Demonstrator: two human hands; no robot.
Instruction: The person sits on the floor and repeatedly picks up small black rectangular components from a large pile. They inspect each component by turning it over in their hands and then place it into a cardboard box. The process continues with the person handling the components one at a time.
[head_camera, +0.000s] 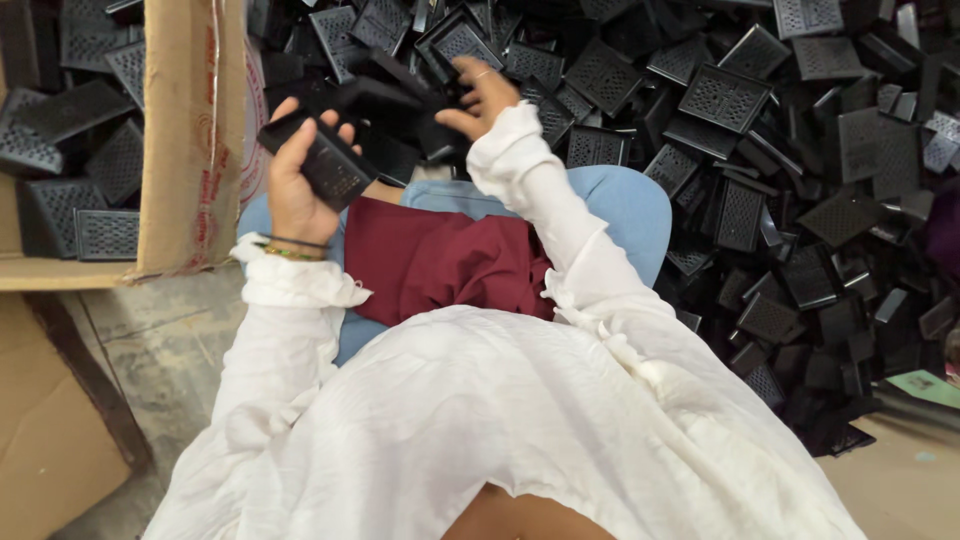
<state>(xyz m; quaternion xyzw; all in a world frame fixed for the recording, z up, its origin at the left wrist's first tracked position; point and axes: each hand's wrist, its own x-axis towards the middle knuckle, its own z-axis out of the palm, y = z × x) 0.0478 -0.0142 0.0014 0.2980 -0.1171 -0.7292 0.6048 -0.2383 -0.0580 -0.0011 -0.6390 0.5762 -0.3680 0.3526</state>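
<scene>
left hand (292, 190) grip pinching black vented cover (325, 160), right hand (478, 100) spread over black pile (760, 150), brown carton (185, 130) left

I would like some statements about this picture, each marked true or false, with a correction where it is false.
1. The left hand holds a black perforated plastic part. True.
2. The right hand rests on the maroon cloth. False: it is raised above the lap, at another black part near the pile.
3. The cardboard box on the left contains similar black parts. True.
4. The person wears black sleeves. False: the sleeves are white.
5. The left wrist carries thin bangles. True.
</scene>
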